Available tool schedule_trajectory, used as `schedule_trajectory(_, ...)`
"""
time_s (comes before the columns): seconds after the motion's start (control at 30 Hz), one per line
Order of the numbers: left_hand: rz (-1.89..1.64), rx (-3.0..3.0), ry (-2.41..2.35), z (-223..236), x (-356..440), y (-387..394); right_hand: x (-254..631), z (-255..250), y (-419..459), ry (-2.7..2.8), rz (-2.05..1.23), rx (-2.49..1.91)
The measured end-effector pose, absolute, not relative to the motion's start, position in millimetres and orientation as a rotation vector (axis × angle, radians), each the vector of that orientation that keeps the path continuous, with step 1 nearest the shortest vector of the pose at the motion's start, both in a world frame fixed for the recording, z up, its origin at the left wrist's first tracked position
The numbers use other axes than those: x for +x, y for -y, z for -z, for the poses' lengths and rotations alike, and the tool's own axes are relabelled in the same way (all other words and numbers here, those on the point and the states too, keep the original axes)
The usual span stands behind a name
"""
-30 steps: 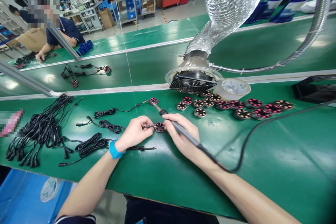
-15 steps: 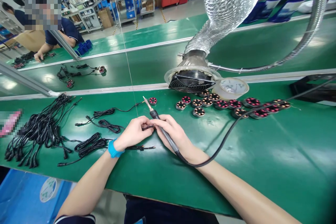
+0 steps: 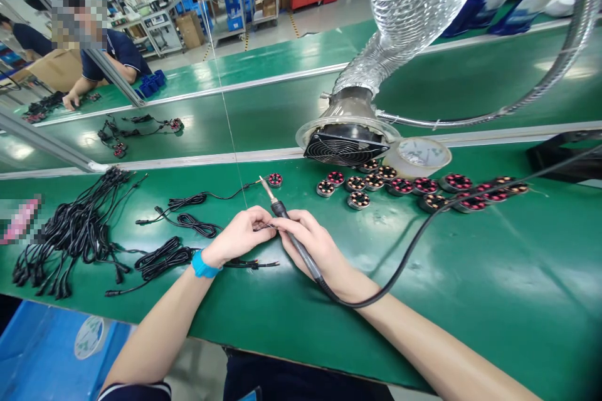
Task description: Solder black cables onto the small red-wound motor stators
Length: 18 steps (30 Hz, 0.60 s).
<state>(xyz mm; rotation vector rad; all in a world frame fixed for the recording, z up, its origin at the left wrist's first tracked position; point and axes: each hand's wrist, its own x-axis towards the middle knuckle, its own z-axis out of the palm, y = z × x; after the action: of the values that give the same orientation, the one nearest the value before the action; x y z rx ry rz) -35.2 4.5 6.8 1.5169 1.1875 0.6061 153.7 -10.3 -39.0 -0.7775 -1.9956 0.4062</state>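
Observation:
My right hand [image 3: 320, 247] has its fingers closed round a soldering iron [image 3: 303, 254], whose metal tip points up and away. Its fingertips meet those of my left hand [image 3: 241, 237], which pinches the end of a black cable [image 3: 196, 224]. That cable's coil lies to the left of my wrist; its wire ends are mostly hidden by the fingers. Beyond the iron's tip sits a small round motor stator [image 3: 275, 180] with red windings, close to the end of another black cable [image 3: 188, 202]. Under my left wrist passes a coiled cable [image 3: 162, 258] with bared coloured ends.
Several stators [image 3: 374, 182] stand at the back right beside a translucent tub [image 3: 418, 160]. Above them hangs a fume extractor [image 3: 345, 147] on a foil duct. A heap of black cables [image 3: 82, 232] lies left. A blue bin [image 3: 37, 351] is below; a co-worker [image 3: 113, 56] sits across.
My fingers shift slightly at the cable end, and the left fingers curl differently. The soldering iron stays in my right hand, nearly unmoved. The view shifts slightly.

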Motion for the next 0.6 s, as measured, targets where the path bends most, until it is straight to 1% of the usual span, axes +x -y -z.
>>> schedule_trajectory(0.4, -0.609, 1.409, -1.143, -12.6, -30.2, -3.9, 159.1, 31.5, 12.7, 2.149, -0.333, -0.736)
schedule_trajectory(0.6, -0.629, 1.429, -1.213, -10.2, -29.8, -3.2, 155.4, 34.1, 11.3, 1.954, -0.392, -0.793)
